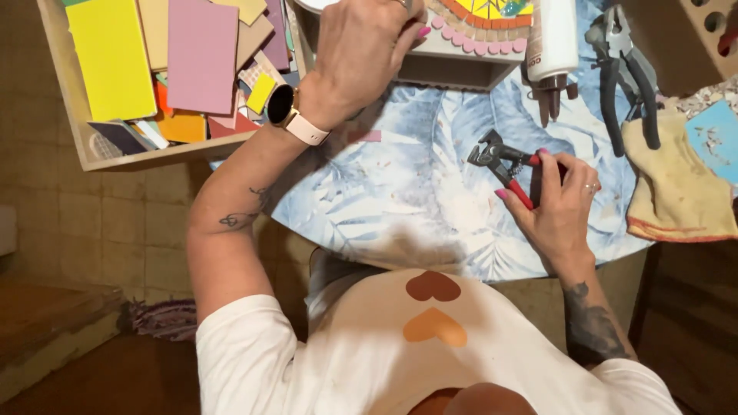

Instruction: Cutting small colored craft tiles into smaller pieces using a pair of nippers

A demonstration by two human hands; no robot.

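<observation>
Up top, your left hand [361,54] reaches the mosaic piece [477,27], fingertips cut off, grip unclear; your right hand [557,204] clasps red-handled nippers [503,161].

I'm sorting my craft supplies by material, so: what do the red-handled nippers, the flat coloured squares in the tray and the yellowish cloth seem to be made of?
The red-handled nippers, held in the right hand, look like dark matte metal at the head, with a glossy red coating on the handles, probably plastic. The flat coloured squares show stiff, smooth, even faces, likely ceramic or glass tile; that stays open. The yellowish cloth looks like soft, crumpled woven fabric, stained.
</observation>
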